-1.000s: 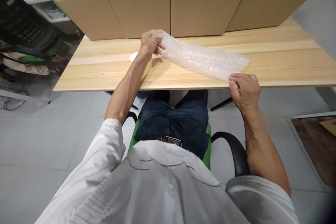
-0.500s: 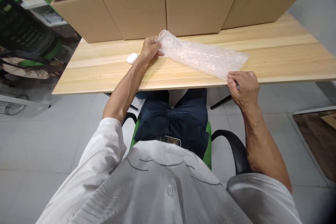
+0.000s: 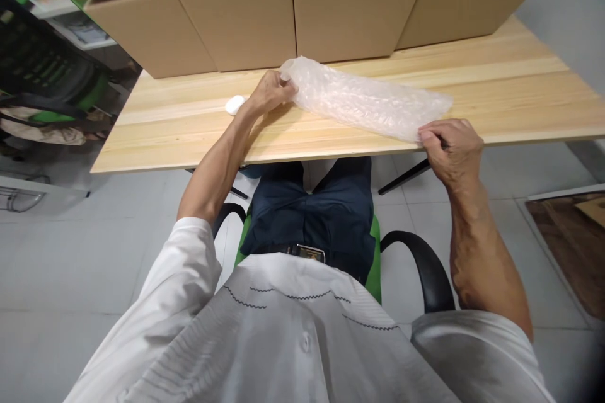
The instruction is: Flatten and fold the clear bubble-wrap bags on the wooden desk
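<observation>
A long piece of clear bubble wrap (image 3: 363,99) stretches slantwise over the wooden table (image 3: 179,145), its far left end close to the cardboard boxes. At that left end my left hand (image 3: 274,91) pinches its edge, fingers closed. My right hand (image 3: 452,146) grips the near right corner between thumb and fingers, just at the table's front edge. Just left of my left wrist lies a small white rounded object (image 3: 234,104); its kind is not clear.
Several cardboard boxes (image 3: 241,19) are stacked along the back of the table. Below me is a green chair with black armrests (image 3: 420,264). A dark chair (image 3: 47,56) and shelves stand at the left. A brown mat (image 3: 567,245) lies on the floor at right.
My right hand has moved a little to the right and away from me with its corner of the bubble wrap. My left hand has shifted its fingers slightly at the other end.
</observation>
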Available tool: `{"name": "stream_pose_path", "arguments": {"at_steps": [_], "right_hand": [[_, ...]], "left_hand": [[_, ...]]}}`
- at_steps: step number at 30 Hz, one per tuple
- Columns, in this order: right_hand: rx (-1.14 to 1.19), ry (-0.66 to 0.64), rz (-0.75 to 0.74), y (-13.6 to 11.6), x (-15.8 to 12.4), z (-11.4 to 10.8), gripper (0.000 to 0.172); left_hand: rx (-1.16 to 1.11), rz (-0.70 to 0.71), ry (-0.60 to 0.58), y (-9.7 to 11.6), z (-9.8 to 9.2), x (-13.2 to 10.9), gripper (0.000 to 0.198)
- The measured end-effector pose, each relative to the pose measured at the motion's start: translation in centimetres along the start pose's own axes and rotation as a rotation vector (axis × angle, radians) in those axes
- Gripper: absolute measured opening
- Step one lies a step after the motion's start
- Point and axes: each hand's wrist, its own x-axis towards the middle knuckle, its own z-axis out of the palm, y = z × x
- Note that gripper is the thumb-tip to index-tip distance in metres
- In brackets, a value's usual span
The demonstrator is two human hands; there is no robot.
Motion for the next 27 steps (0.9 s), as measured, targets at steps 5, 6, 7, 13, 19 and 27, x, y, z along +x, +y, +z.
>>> {"name": "stream_pose_path", "arguments": {"at_steps": [5, 6, 7, 13, 19, 27], "right_hand": [[-0.004, 0.023, -0.09, 0.2, -0.6, 0.2, 0.029], [-0.019, 0.029, -0.092, 0.2, -0.7, 0.3, 0.032], [-0.033, 0.03, -0.091, 0.2, -0.8, 0.4, 0.035], [-0.118, -0.107, -0.032, -0.3, -0.6, 0.4, 0.04], [-0.161, -0.175, -0.009, -1.7, -0.5, 0.0, 0.034], [-0.255, -0.179, -0.069, -2.6, -0.7, 0.1, 0.042]], "left_hand": [[0.146, 0.097, 0.037, -0.6, 0.6, 2.0, 0.027], [0.172, 0.102, 0.039, -0.7, 0.6, 2.5, 0.031], [0.198, 0.103, 0.042, -0.9, 0.7, 3.0, 0.034], [0.376, 0.013, 0.145, -1.5, 1.7, 4.8, 0.048], [0.611, -0.024, 0.1, -1.3, 1.8, 4.9, 0.033], [0.588, 0.12, 0.158, -3.4, 2.1, 5.7, 0.01]]}}
